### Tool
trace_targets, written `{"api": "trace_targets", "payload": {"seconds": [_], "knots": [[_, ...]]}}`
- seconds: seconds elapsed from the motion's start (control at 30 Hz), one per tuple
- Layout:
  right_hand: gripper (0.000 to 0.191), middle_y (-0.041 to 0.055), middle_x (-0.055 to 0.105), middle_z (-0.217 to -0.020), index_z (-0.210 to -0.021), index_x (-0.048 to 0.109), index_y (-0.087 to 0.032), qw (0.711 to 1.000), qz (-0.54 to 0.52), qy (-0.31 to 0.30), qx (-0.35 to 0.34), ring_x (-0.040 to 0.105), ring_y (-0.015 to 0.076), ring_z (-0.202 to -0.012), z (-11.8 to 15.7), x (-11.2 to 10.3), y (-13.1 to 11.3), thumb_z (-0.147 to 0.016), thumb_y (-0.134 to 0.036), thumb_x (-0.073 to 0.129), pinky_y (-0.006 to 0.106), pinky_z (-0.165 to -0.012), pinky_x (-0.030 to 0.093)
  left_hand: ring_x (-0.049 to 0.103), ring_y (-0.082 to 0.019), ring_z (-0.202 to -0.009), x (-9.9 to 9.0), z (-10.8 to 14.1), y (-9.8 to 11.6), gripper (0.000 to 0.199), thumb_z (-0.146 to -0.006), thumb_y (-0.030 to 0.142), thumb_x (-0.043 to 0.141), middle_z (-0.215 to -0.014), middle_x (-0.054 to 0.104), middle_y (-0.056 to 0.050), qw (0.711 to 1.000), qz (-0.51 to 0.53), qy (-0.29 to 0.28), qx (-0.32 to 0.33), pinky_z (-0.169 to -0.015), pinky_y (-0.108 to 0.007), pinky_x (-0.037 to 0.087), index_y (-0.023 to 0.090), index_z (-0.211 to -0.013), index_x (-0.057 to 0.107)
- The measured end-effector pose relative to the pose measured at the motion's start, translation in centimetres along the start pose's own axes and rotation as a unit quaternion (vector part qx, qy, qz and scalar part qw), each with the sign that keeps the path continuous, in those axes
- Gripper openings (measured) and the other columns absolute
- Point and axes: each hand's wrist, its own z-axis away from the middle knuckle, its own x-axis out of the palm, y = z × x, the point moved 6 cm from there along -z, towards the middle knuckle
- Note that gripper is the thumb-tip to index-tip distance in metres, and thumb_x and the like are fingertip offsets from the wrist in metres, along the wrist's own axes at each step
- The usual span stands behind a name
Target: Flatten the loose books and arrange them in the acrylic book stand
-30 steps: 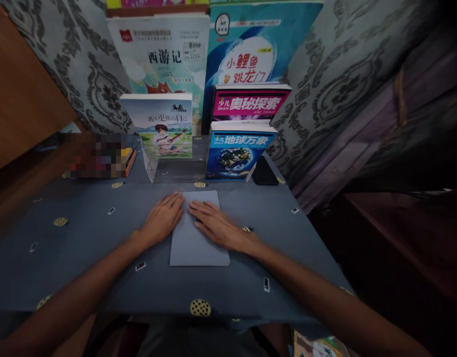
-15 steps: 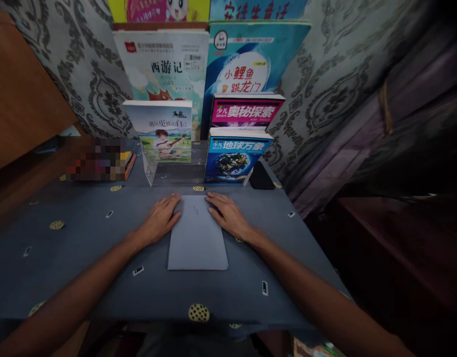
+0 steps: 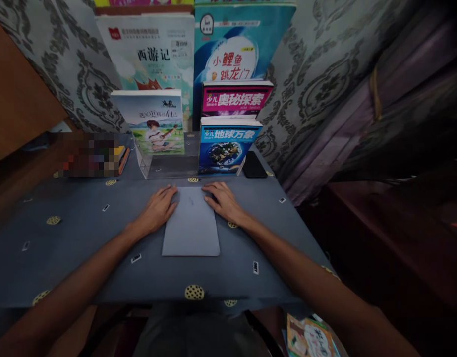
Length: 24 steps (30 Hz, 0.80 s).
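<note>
A plain light grey booklet (image 3: 191,225) lies flat on the grey patterned tablecloth (image 3: 113,267), a small faint mark near its far end. Along its left edge rests my left hand (image 3: 160,208), palm down, with the fingers stretched forward and the thumb at the edge. My right hand (image 3: 224,202) lies at the far right edge of the booklet, fingers extended and slightly bent, fingertips at the far corner. Neither hand is wrapped around anything.
Beyond the hands, a clear stand (image 3: 144,168) holds several upright books, among them a blue book with a globe (image 3: 226,151). A black phone (image 3: 254,165) lies right of it. A blurred-out stack (image 3: 90,158) sits at the left. More books (image 3: 310,337) are below the table edge.
The view has tilted downward and shifted slightly right, so everything appears higher and further left. Both hands keep their places beside the booklet.
</note>
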Motion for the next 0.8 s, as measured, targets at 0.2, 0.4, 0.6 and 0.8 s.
{"api": "trace_targets", "payload": {"seconds": [0.2,0.4,0.6,0.8], "knots": [[0.034,0.0133,0.066,-0.123,-0.125,0.064,-0.015,1.000,-0.002,-0.008,0.000,0.056,0.0285,-0.113,-0.1,-0.1,0.0,-0.096,-0.027,0.051,0.045,-0.101,0.042,0.050,-0.025,-0.137,0.2,-0.2,2.8,0.037,-0.099,0.020,0.036,-0.138,0.062,-0.014,0.997,0.025,-0.033,0.072,-0.117,-0.050,0.039,0.014,-0.127,0.060],[0.034,0.0131,0.066,-0.123,-0.125,0.064,-0.015,1.000,0.004,0.000,0.000,0.056,0.0285,-0.115,0.0,0.1,0.2,-0.096,-0.026,0.051,0.046,-0.104,0.041,0.048,-0.021,-0.139,-0.3,2.0,9.5,0.038,-0.103,0.033,0.039,-0.147,0.055,-0.009,0.968,0.085,-0.152,0.180,-0.119,-0.045,0.036,0.020,-0.134,0.057],[0.035,0.0140,0.067,-0.122,-0.124,0.065,-0.013,1.000,0.005,0.009,-0.003,0.055,0.0290,-0.114,0.1,0.1,0.1,-0.094,-0.026,0.053,0.045,-0.101,0.042,0.041,-0.023,-0.144,-0.3,4.2,12.2,0.047,-0.100,0.047,0.048,-0.154,0.048,-0.010,0.951,0.053,-0.202,0.226,-0.122,-0.046,0.027,0.022,-0.140,0.052],[0.028,0.0098,0.072,-0.101,-0.113,0.070,-0.015,0.997,0.032,0.046,0.052,0.060,0.0247,-0.094,0.2,-1.5,0.5,-0.095,-0.026,0.051,0.038,-0.089,0.045,0.042,-0.018,-0.143,-1.5,4.7,10.7,0.037,-0.103,0.032,0.045,-0.152,0.051,-0.005,0.947,0.047,-0.235,0.214,-0.123,-0.043,0.024,0.026,-0.139,0.051]]}}
